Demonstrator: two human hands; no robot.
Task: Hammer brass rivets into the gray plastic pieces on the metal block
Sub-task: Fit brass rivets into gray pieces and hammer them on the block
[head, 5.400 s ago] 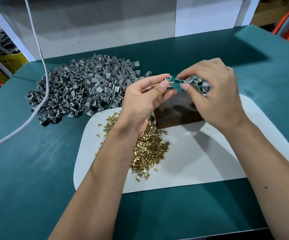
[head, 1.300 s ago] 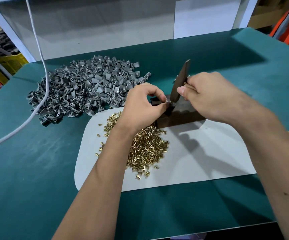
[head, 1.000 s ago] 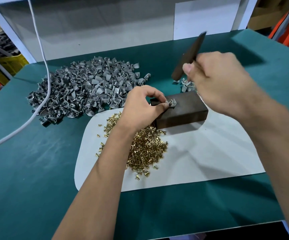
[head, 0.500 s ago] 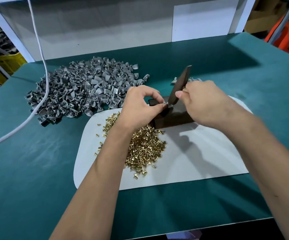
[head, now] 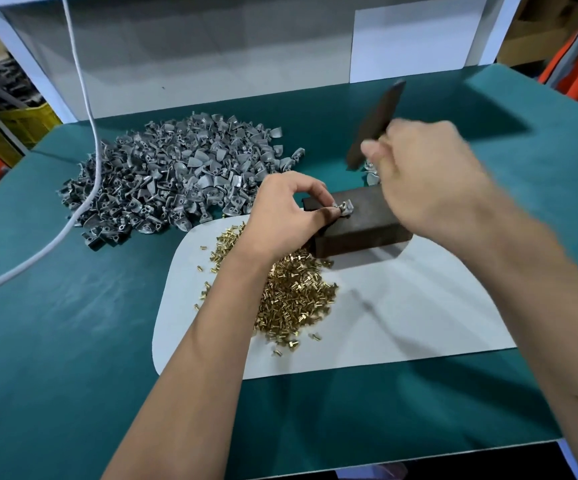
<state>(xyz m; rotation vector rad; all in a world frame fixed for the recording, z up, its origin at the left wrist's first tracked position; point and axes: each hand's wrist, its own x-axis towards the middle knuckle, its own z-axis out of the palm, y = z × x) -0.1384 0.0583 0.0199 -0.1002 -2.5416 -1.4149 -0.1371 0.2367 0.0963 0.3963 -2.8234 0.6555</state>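
Note:
A dark metal block [head: 367, 225] lies on a white mat [head: 401, 323]. On its top left sits a small gray plastic piece [head: 345, 208], which my left hand [head: 287, 216] pinches between thumb and fingers. My right hand [head: 426, 188], blurred by motion, grips a dark flat metal bar [head: 375, 123] raised above and behind the block. A heap of brass rivets [head: 294, 296] lies on the mat under my left wrist. A big pile of gray plastic pieces [head: 173, 174] covers the green table to the left.
A white cable [head: 86, 140] hangs down across the gray pile and runs off to the left. A few gray pieces [head: 370, 173] lie behind the block. The green table [head: 55, 341] ends at a near edge below the mat; a white wall panel stands behind.
Half a second ago the bar's tip was down on the piece on the block; now my right hand has lifted it up and back. My left hand keeps holding the piece.

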